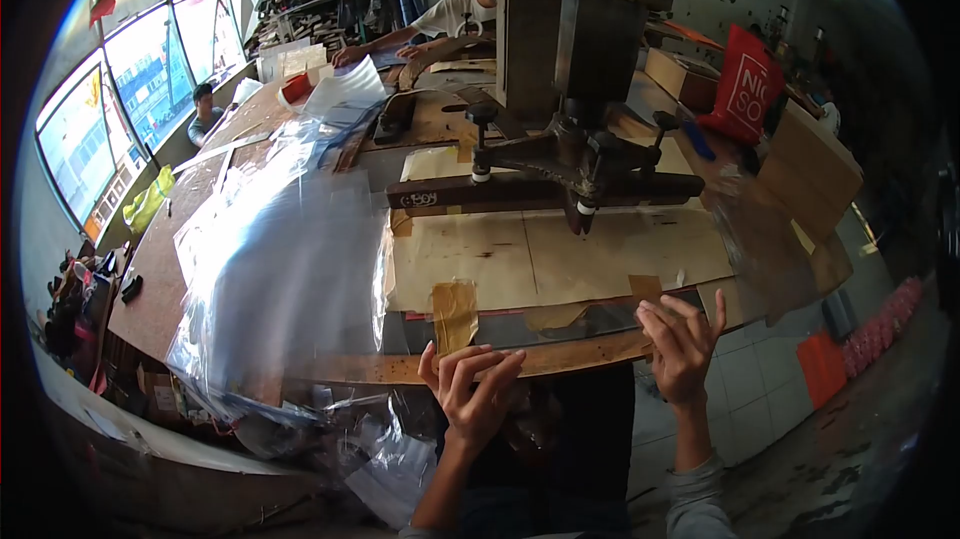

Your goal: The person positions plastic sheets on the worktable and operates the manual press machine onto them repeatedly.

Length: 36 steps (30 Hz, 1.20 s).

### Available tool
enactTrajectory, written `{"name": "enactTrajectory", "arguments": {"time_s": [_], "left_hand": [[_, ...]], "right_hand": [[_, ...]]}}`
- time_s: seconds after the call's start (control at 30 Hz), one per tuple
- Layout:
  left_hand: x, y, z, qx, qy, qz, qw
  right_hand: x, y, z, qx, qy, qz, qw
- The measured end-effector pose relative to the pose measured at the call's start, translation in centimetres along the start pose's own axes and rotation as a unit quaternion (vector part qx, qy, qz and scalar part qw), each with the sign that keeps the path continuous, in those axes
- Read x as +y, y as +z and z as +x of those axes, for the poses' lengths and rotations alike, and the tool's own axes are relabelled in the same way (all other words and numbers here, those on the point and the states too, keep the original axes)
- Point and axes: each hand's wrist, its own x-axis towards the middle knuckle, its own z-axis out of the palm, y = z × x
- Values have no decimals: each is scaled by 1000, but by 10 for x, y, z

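1. Hovering at the front edge of the counter, the left hand has its fingers spread and loosely bent, just beside the lower end of a brown tape strip; whether the fingertips touch the edge, I cannot tell.
2. The right hand is likewise spread, one finger pointing up and the others bent towards a small brown tape patch.
3. The pale board lies flat on the counter beyond both hands, the tape strip overlapping its near edge.
4. A dark metal press bar crosses above the board; contact between them is unclear.
5. Clear plastic sheets lie just left of the board.
6. Across the counter, a person in a white shirt rests an arm on it.
7. A red bag stands at the far right.
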Motion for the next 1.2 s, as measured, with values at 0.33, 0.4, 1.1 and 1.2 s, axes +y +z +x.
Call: {"name": "enactTrajectory", "arguments": {"time_s": [0.33,0.4,1.1,1.2], "left_hand": [[18,-25,7,-40,41,-19,998],[29,-43,1,-36,61,-16,997],[28,-90,-86,23,-336,-289,896],[20,-96,-81,-18,-520,-403,753]], "right_hand": [[1,-43,39,-19,-16,-38,999],[-7,-73,40,-74,-12,-14,997],[-8,-68,-78,-216,589,528,573],[-10,-70,-76,-201,585,517,592]]}}
